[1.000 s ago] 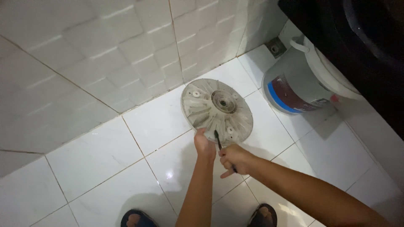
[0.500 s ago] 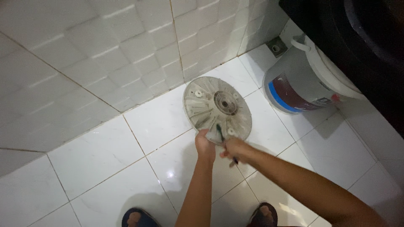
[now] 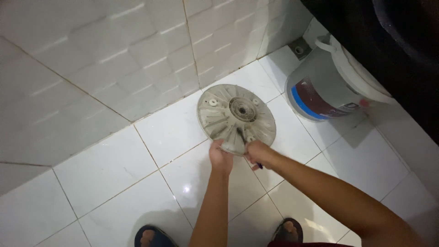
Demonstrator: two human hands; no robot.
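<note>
The left hand's fingers (image 3: 218, 151) were curled around the near rim of the round ribbed disc (image 3: 236, 118), apparently propping it tilted off the floor so its ribbed face was open to work. The right hand (image 3: 257, 153), just beside the left at the same rim, had its fingers pinched shut on a thin dark brush (image 3: 242, 137) whose head lay on the disc's ribs, seemingly for scrubbing. The disc stood on the white tiled floor (image 3: 169, 132) near the wall, with a pale bucket (image 3: 329, 87) well to the disc's right. Compared with half a second before, both hands sat slightly nearer the disc's rim; the disc had barely shifted.
</note>
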